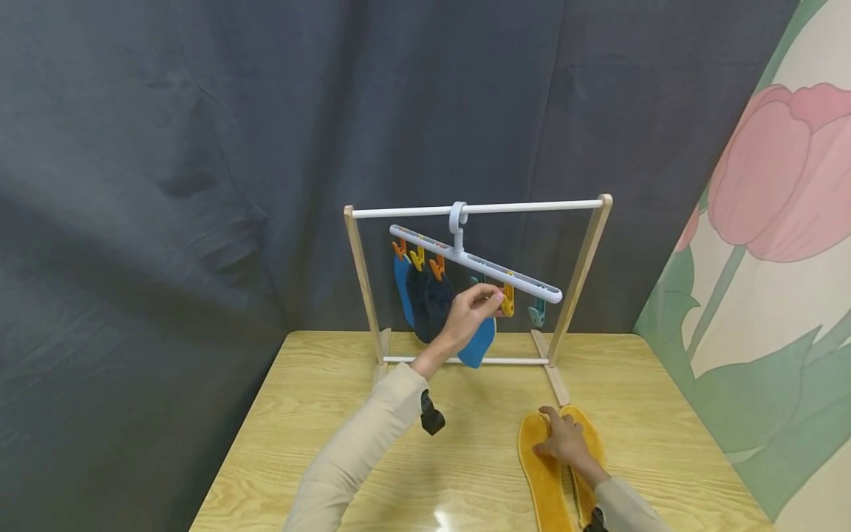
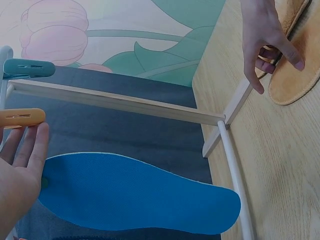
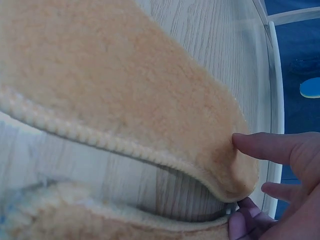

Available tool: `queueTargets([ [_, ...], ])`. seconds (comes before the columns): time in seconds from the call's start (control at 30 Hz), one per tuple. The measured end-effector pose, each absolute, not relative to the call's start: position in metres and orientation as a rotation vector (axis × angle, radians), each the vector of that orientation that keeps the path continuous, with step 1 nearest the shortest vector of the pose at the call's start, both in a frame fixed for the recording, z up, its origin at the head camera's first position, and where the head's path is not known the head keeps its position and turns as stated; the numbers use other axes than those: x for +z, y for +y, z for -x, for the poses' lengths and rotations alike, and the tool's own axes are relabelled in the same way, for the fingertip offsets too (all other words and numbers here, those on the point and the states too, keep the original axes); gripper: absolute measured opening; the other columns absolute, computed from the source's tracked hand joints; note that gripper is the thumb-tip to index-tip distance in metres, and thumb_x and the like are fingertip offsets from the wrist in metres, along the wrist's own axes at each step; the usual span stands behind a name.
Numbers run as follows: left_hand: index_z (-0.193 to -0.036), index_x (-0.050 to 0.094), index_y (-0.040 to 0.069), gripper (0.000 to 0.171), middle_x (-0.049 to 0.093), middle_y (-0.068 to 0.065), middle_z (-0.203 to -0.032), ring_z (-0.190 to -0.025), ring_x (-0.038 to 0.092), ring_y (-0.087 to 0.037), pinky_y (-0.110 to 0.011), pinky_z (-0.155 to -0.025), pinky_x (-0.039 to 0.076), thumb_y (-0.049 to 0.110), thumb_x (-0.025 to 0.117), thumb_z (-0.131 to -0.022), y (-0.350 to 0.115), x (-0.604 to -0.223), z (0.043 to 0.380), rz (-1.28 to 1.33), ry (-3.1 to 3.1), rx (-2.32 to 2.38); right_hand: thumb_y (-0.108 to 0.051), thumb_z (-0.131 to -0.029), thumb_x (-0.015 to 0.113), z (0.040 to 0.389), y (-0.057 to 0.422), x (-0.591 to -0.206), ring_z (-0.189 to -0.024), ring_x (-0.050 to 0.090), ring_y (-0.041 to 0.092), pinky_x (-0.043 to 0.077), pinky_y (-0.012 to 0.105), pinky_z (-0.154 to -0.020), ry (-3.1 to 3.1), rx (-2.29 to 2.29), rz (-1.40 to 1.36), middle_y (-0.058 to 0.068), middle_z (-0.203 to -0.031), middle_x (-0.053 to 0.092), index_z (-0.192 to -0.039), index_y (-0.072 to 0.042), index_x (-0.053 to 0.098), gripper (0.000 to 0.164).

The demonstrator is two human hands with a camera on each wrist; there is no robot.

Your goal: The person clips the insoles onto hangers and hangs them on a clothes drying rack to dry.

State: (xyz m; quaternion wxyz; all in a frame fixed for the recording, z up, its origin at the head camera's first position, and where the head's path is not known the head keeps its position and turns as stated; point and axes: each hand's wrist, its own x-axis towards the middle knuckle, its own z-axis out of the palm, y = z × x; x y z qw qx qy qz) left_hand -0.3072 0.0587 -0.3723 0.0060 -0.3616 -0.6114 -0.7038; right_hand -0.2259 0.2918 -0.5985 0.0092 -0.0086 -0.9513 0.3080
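Observation:
My left hand (image 1: 473, 309) is raised to the hanger and pinches a yellow clothespin (image 1: 508, 299) near its right end. In the left wrist view its fingers lie against the yellow clothespin (image 2: 22, 117); the thumb is out of sight. Just below hangs a blue insole (image 2: 140, 192). Down on the table, my right hand (image 1: 566, 440) is over the end of a tan fleecy insole (image 1: 545, 480). The thumb touches its top in the right wrist view, with the other fingers (image 3: 282, 190) spread around the tip. A second tan insole (image 1: 588, 436) lies alongside.
The white hanger (image 1: 479, 262) hangs tilted from the rail of a wooden rack (image 1: 578, 273). On its left side, orange and yellow clothespins hold a blue insole (image 1: 403, 288) and two dark insoles (image 1: 437, 303). A teal clothespin (image 1: 537, 312) hangs at the right end.

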Motion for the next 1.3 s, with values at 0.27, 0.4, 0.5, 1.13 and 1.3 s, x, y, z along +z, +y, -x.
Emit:
queueTargets([
  [0.27,-0.113,0.056,-0.021,0.023,0.057,-0.039,-0.107,-0.099,0.058,-0.057,-0.055,-0.090,0.053,-0.002,0.053,-0.100,0.059,-0.371,0.307,1.140,-1.914,-2.200,-0.017,-0.067,0.090,0.225,0.289,-0.591,-0.099,0.052,0.056,0.045,0.064,-0.080,-3.059,0.878,0.161,0.038,-0.108,0.053,-0.128,0.013,0.049,0.079],
  [0.4,-0.112,0.056,-0.021,0.022,0.058,-0.039,-0.105,-0.097,0.059,-0.056,-0.055,-0.089,0.054,-0.003,0.053,-0.100,0.058,-0.370,0.306,1.133,-1.913,-2.185,-0.014,-0.066,0.091,0.224,0.288,-0.590,-0.095,0.052,0.055,0.046,0.063,-0.078,-3.031,0.908,0.128,0.037,-0.102,0.053,-0.120,0.013,0.053,0.071],
  [0.5,-0.113,0.055,-0.021,0.022,0.058,-0.039,-0.105,-0.097,0.059,-0.055,-0.053,-0.088,0.055,-0.003,0.053,-0.100,0.057,-0.370,0.306,1.126,-1.919,-2.178,-0.009,-0.065,0.091,0.223,0.287,-0.590,-0.094,0.051,0.053,0.046,0.061,-0.078,-2.985,0.979,0.074,0.033,-0.098,0.053,-0.116,0.012,0.052,0.068],
  [1.13,-0.114,0.057,-0.019,0.024,0.059,-0.036,-0.108,-0.101,0.061,-0.049,-0.052,-0.090,0.055,0.001,0.054,-0.101,0.060,-0.377,0.309,1.083,-1.934,-2.190,-0.004,-0.070,0.086,0.219,0.284,-0.590,-0.086,0.060,0.035,0.053,0.051,-0.073,-2.949,1.187,0.002,0.023,-0.095,0.063,-0.124,0.011,0.049,0.067],
  [1.3,-0.115,0.057,-0.020,0.025,0.059,-0.037,-0.109,-0.103,0.060,-0.050,-0.051,-0.091,0.054,0.001,0.054,-0.101,0.058,-0.375,0.307,1.077,-1.952,-2.181,-0.015,-0.071,0.089,0.221,0.289,-0.596,-0.079,0.060,0.031,0.053,0.043,-0.066,-2.918,1.199,-0.115,0.020,-0.089,0.063,-0.111,0.012,0.054,0.060],
])
